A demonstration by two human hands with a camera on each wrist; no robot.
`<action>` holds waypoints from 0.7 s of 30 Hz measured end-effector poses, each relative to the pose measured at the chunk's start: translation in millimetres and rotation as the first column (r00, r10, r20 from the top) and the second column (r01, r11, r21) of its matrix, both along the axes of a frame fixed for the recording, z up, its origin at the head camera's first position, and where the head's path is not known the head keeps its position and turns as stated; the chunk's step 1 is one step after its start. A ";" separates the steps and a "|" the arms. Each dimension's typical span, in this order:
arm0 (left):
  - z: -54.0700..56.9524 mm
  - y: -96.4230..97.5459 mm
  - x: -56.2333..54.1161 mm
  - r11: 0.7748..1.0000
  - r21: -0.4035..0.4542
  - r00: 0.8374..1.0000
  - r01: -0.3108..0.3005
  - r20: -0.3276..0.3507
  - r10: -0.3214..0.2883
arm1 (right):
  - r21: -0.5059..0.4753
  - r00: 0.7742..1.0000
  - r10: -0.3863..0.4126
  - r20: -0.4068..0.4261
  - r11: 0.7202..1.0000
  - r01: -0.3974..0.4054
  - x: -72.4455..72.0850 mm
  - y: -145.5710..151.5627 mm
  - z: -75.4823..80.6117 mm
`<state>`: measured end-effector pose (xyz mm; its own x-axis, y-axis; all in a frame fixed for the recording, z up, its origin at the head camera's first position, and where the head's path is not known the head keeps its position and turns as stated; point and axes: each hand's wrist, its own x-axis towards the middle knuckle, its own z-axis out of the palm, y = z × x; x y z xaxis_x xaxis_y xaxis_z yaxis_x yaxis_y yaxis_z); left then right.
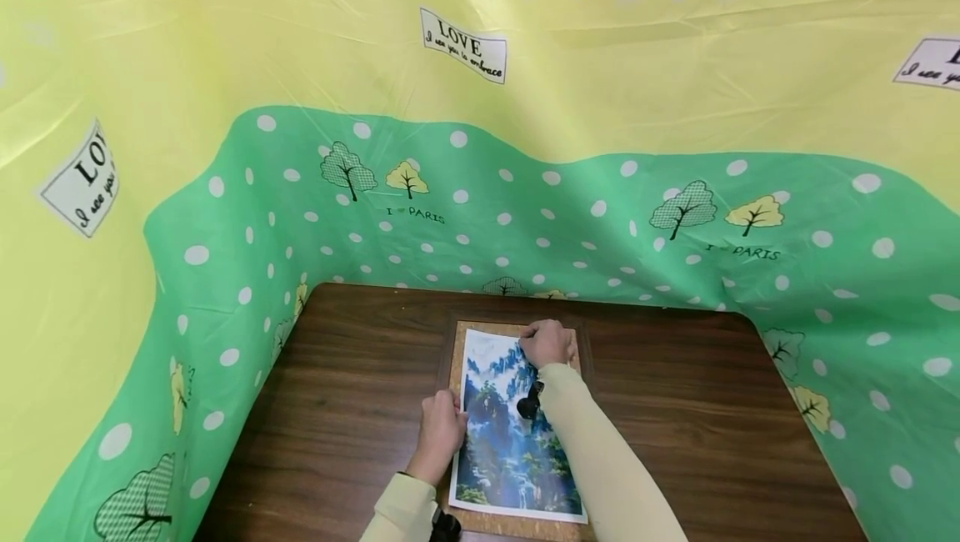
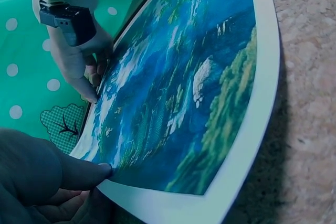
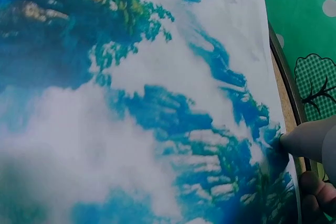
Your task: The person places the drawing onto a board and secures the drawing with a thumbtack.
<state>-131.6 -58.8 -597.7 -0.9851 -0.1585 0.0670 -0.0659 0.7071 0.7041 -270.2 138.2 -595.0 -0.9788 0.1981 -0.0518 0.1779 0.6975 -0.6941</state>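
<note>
A printed landscape picture (image 1: 510,442) with a white border lies over a cork board (image 1: 517,523) on the table. My left hand (image 1: 441,429) pinches the picture's left edge; in the left wrist view its thumb (image 2: 86,173) presses on top and the other fingers curl beneath. That side of the sheet bows up off the cork. At the far edge, my right hand (image 1: 547,343) holds the picture between thumb and curled fingers. The right wrist view shows that thumb (image 3: 310,139) on the paper's rim, with the fingertips partly hidden below.
The dark wooden table (image 1: 352,392) extends on both sides of the board. A green and yellow printed curtain (image 1: 480,192) hangs behind the table and along its sides. Dark wrist cameras (image 1: 529,402) sit on both wrists, the right one above the picture.
</note>
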 end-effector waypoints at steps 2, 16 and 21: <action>0.4 -0.4 -0.4 1.000 0.001 1.000 -0.001 0.002 0.001 | -0.006 1.000 0.001 0.011 1.000 -0.001 -0.1 -1.1 2.2; 4.3 2.4 1.1 1.000 -0.017 1.000 0.004 0.028 -0.003 | 0.020 0.999 0.021 -0.050 1.000 -0.020 7.2 0.3 -7.8; 3.5 3.0 0.4 1.000 -0.015 0.999 0.001 0.041 -0.001 | 0.053 0.995 0.038 -0.087 0.998 -0.034 11.5 -1.6 -10.2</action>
